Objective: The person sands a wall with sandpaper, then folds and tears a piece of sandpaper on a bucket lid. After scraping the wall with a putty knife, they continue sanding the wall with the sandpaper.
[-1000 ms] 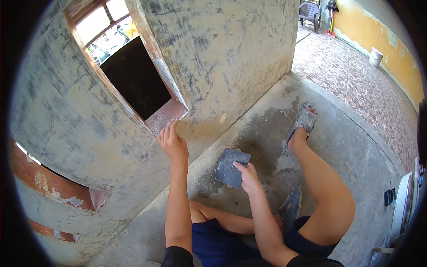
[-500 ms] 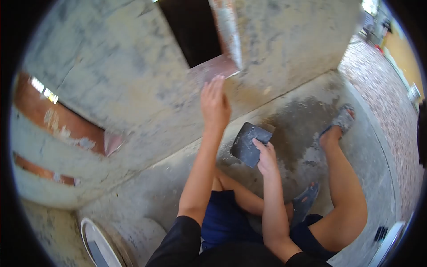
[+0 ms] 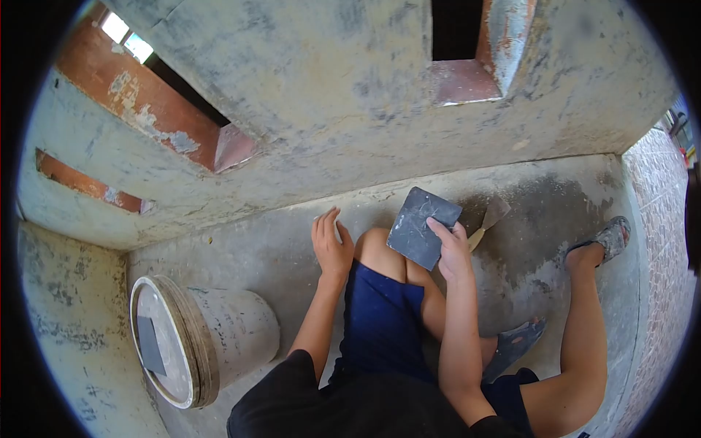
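Note:
A dark grey sheet of sandpaper (image 3: 425, 228), streaked with pale dust, is pinched by its right edge in my right hand (image 3: 454, 252), the thumb lying on top. Past that hand, a putty knife (image 3: 489, 223) with a light handle lies on the wet-looking floor, part of it hidden. My left hand (image 3: 332, 244) is raised beside my bent knee, empty, its fingers slightly apart and bent. It is away from the patchy, scuffed wall (image 3: 328, 109) in front of me.
A white bucket (image 3: 241, 325) with a lid stands at the left, a dark grey piece (image 3: 150, 343) on the lid. Reddish-edged openings (image 3: 467, 80) cut through the wall. My sandalled foot (image 3: 610, 241) rests on the concrete floor (image 3: 533, 233) at the right.
My left hand has come down and back from the wall by the opening. The view has turned left, bringing more of the bucket into sight. The sandpaper stays in my right hand.

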A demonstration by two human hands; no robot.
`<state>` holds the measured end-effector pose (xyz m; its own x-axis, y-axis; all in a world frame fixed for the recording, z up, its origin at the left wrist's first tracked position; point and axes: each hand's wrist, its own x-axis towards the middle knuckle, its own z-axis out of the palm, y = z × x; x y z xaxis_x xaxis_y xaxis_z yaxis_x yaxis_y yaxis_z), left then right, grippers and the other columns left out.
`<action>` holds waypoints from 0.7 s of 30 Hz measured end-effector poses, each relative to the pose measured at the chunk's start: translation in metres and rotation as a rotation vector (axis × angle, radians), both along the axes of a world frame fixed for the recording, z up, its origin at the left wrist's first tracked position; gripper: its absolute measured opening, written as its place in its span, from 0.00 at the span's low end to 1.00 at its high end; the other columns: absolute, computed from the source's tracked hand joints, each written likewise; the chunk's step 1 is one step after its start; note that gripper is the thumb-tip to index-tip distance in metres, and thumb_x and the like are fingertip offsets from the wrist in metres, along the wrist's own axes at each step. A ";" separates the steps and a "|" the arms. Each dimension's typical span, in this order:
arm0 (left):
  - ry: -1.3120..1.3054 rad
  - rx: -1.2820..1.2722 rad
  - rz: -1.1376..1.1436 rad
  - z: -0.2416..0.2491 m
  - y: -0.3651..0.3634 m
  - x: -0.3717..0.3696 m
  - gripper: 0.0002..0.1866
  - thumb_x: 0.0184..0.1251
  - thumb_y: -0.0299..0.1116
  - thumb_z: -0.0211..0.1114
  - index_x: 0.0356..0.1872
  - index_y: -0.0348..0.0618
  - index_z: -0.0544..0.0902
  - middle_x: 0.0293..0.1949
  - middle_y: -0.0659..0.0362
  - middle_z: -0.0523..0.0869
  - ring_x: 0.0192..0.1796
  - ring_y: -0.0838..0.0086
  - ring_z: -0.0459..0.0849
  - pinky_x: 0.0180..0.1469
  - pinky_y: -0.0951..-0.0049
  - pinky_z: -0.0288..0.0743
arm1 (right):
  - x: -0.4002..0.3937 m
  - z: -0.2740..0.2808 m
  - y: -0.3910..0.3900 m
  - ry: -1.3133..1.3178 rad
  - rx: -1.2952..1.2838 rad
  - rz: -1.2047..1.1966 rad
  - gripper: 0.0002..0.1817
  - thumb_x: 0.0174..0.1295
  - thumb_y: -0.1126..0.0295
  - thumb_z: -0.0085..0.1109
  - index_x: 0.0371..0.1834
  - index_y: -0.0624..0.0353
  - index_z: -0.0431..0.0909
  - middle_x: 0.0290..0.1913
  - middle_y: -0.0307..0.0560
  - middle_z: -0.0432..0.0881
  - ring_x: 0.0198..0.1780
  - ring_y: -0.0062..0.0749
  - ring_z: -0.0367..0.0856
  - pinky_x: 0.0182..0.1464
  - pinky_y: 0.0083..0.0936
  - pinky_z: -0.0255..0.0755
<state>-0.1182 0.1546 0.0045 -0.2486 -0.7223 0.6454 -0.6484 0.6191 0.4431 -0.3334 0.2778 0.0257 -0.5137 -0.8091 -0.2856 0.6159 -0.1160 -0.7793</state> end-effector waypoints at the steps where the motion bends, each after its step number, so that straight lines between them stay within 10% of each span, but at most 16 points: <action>1: -0.042 0.056 0.036 -0.008 0.005 0.018 0.16 0.62 0.16 0.62 0.52 0.35 0.82 0.52 0.46 0.86 0.56 0.50 0.82 0.60 0.54 0.74 | 0.002 0.004 -0.001 0.003 0.004 0.015 0.10 0.66 0.74 0.67 0.49 0.62 0.83 0.46 0.39 0.87 0.45 0.22 0.84 0.50 0.22 0.77; 21: -0.197 0.253 0.134 -0.055 0.123 0.142 0.19 0.67 0.25 0.65 0.59 0.33 0.78 0.62 0.46 0.81 0.65 0.51 0.77 0.68 0.54 0.69 | 0.109 0.049 -0.006 0.115 -0.048 0.450 0.10 0.70 0.72 0.64 0.51 0.63 0.83 0.47 0.41 0.88 0.46 0.23 0.84 0.52 0.24 0.76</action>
<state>0.0236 0.2775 -0.0506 -0.2427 -0.8880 0.3905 -0.8049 0.4091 0.4299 -0.2241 0.2723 0.0750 -0.1348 -0.9697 -0.2038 0.5236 0.1050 -0.8455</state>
